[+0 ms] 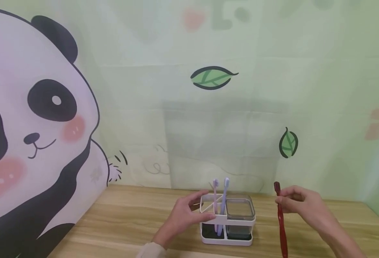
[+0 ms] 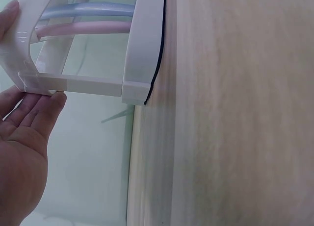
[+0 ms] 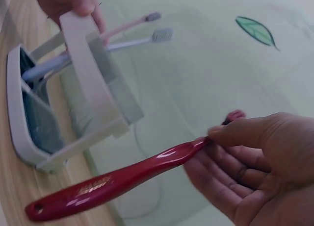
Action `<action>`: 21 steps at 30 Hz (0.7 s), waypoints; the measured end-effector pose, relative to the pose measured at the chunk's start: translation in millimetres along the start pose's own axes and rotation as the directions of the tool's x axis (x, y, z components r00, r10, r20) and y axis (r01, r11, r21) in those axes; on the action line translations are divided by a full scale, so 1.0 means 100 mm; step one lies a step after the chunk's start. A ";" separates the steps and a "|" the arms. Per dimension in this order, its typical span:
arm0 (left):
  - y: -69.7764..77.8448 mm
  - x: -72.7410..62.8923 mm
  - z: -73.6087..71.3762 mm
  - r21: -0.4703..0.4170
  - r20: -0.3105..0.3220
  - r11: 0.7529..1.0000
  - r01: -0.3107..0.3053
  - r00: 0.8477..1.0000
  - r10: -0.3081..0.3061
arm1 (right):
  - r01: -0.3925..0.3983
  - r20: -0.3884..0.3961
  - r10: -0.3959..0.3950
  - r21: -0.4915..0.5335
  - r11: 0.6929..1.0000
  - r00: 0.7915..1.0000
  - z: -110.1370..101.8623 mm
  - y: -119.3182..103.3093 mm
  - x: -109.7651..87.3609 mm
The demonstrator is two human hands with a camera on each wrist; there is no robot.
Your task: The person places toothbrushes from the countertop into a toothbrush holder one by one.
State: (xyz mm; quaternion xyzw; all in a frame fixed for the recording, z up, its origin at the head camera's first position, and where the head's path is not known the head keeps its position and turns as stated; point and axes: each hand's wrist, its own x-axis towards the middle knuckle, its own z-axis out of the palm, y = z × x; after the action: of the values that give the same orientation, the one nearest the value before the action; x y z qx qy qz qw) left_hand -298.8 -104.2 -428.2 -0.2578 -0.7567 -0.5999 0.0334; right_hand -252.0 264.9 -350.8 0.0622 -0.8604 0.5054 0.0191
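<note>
A white toothbrush holder stands on the wooden table. My left hand grips its upper frame at the left side, thumb along the front and fingers behind. Leaning in the left compartment are a pink toothbrush and a blue toothbrush, heads up. On the right, the holder carries a clear grey cup. To the right of it, my right hand pinches a dark red toothbrush near its head between thumb and fingers. Its handle hangs down, apart from the holder.
Behind the wooden table hangs a pale green cloth backdrop with printed leaves. A large printed panda covers its left side.
</note>
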 end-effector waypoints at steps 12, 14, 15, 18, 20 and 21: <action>0.01 0.01 0.00 0.010 0.001 1.000 0.002 1.000 -0.002 | 0.128 -0.164 -0.100 0.175 0.976 0.981 0.16 -0.43 -0.04; 0.01 0.01 0.00 0.013 0.001 1.000 0.005 1.000 -0.005 | 0.141 -0.190 -0.102 0.205 0.969 0.977 0.20 -0.49 -0.04; 0.01 0.01 0.00 0.014 0.001 1.000 0.005 1.000 -0.005 | 0.147 -0.202 -0.102 0.221 0.964 0.974 0.21 -0.51 -0.04; 0.02 0.01 0.00 0.012 0.001 1.000 0.009 1.000 -0.009 | 0.163 -0.242 -0.099 0.262 0.951 0.965 0.28 -0.58 -0.04; 0.02 0.01 0.00 0.010 0.002 1.000 0.011 1.000 -0.011 | 0.186 -0.273 -0.103 0.302 0.935 0.957 0.34 -0.63 -0.03; 0.02 0.00 -0.01 0.009 0.003 1.000 0.012 1.000 -0.012 | 0.205 -0.291 -0.107 0.330 0.922 0.951 0.36 -0.65 -0.02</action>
State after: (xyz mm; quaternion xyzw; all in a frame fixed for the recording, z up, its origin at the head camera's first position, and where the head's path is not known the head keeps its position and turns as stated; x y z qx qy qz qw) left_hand -298.6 -104.3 -426.3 -0.2540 -0.7609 -0.5963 0.0296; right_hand -240.5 201.9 -312.2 0.0648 -0.7363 0.6532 0.1641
